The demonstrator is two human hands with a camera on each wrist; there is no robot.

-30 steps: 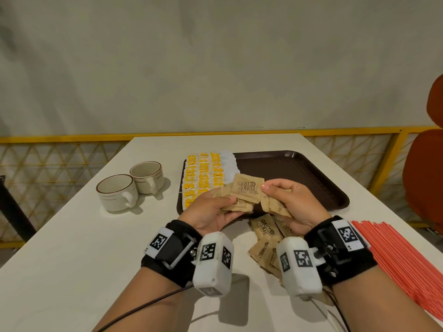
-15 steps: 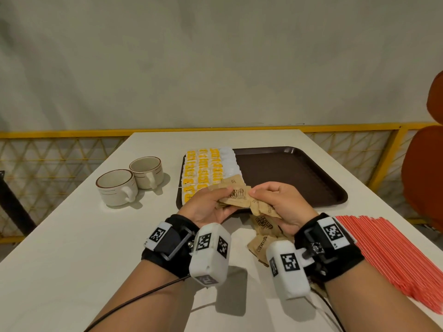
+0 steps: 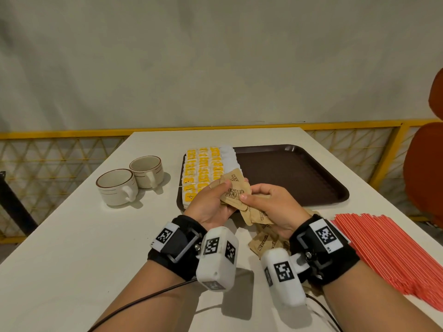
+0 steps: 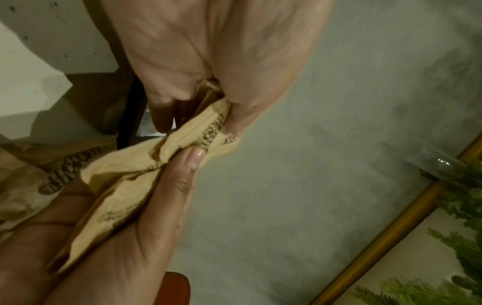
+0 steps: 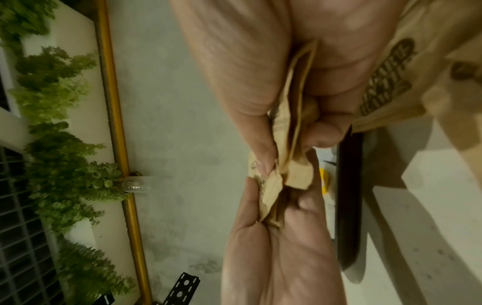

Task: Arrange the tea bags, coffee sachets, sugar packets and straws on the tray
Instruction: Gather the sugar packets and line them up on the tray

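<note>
Both hands hold brown paper sugar packets (image 3: 233, 195) above the near edge of the dark brown tray (image 3: 299, 173). My left hand (image 3: 211, 204) grips a small stack of them, thumb on top (image 4: 191, 159). My right hand (image 3: 268, 207) pinches packets against that stack and holds more beneath (image 5: 294, 132). Further brown packets (image 3: 263, 240) lie on the table under my right wrist. Yellow-and-white tea bags (image 3: 203, 171) fill the tray's left side in rows. Red straws (image 3: 393, 248) lie piled on the table at the right.
Two cream cups (image 3: 117, 185) (image 3: 147, 171) stand left of the tray. A yellow railing (image 3: 72, 134) runs behind the white table (image 3: 72, 248). An orange chair (image 3: 426, 168) stands at the right edge.
The hands have come closer together and the packets now overlap in one bunch; a second ago each hand held its packets a little apart.
</note>
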